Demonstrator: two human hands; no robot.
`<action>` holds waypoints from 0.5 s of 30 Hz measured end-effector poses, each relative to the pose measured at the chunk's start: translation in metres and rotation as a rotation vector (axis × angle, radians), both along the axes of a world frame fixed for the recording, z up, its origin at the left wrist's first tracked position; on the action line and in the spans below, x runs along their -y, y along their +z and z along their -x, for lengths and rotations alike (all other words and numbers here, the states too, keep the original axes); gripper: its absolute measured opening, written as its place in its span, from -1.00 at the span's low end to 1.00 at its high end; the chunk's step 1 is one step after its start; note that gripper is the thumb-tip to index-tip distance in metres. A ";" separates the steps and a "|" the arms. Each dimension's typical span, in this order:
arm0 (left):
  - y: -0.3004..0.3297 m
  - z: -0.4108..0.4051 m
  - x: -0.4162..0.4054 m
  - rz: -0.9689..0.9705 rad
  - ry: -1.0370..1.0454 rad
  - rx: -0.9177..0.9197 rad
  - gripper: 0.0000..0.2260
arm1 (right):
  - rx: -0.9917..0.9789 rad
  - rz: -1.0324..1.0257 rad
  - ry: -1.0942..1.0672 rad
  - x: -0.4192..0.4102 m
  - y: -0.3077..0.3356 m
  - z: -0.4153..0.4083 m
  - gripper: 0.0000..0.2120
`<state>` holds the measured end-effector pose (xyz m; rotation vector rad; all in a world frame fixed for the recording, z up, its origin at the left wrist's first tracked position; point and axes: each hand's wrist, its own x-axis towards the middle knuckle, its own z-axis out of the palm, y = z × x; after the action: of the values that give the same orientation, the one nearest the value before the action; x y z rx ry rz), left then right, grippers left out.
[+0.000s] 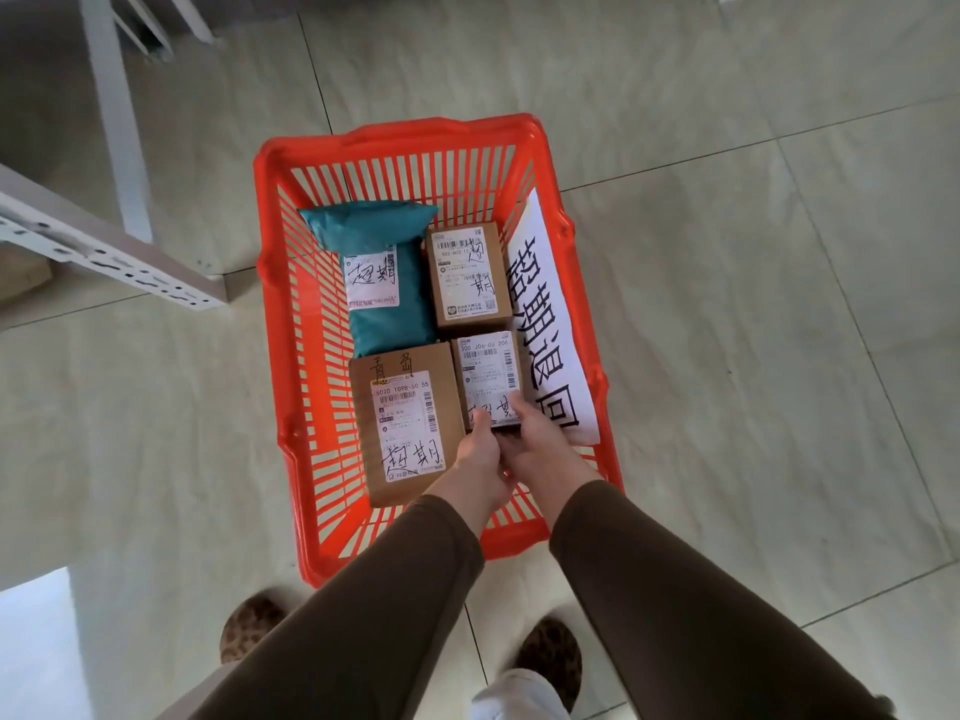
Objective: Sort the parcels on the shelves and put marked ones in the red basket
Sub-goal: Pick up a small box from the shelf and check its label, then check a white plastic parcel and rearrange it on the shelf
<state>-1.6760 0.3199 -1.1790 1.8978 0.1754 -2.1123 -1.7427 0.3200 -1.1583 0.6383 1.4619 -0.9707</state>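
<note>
Both hands' fingers [482, 419] grip small box [487, 371] in red basket [291, 356], three parcels beside.

— What sort of place is this?
— A parcel depot: labelled parcels [408, 423] fill a red basket [395, 137] on tiled floor [727, 252], beside a white slotted-metal shelf [104, 252].

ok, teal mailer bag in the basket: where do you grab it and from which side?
From above, by the puffed far end of the teal mailer bag. It lies flat along the red basket left wall, with a small box on its right and a larger box at its near end, so the sides look blocked. Probably pinch the soft top.
</note>
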 end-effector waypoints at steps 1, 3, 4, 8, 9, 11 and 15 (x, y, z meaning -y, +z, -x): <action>0.009 -0.002 -0.001 0.010 0.000 -0.017 -0.54 | -0.004 0.001 0.018 -0.001 0.008 0.000 -0.69; 0.038 -0.007 -0.003 0.042 -0.013 -0.028 -0.53 | -0.032 0.010 0.058 -0.004 0.033 -0.001 -0.69; 0.057 -0.010 -0.003 0.051 -0.025 -0.032 -0.53 | -0.042 0.018 0.081 -0.005 0.048 -0.002 -0.69; 0.144 -0.033 0.010 0.098 -0.087 -0.037 -0.44 | -0.091 0.043 0.202 -0.004 0.137 -0.013 -0.62; 0.171 -0.039 0.014 0.113 -0.085 -0.051 -0.48 | -0.115 0.050 0.255 -0.002 0.165 -0.017 -0.64; 0.230 -0.053 0.026 0.142 -0.085 -0.030 -0.66 | -0.160 0.100 0.332 0.006 0.229 -0.026 -0.83; 0.368 -0.089 0.050 0.302 -0.040 -0.021 -0.75 | -0.387 0.299 0.551 0.033 0.368 -0.051 -0.88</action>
<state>-1.5869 0.2703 -0.8106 1.7150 -0.1702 -2.0492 -1.6914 0.2865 -0.7907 -0.1843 1.6594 -0.8695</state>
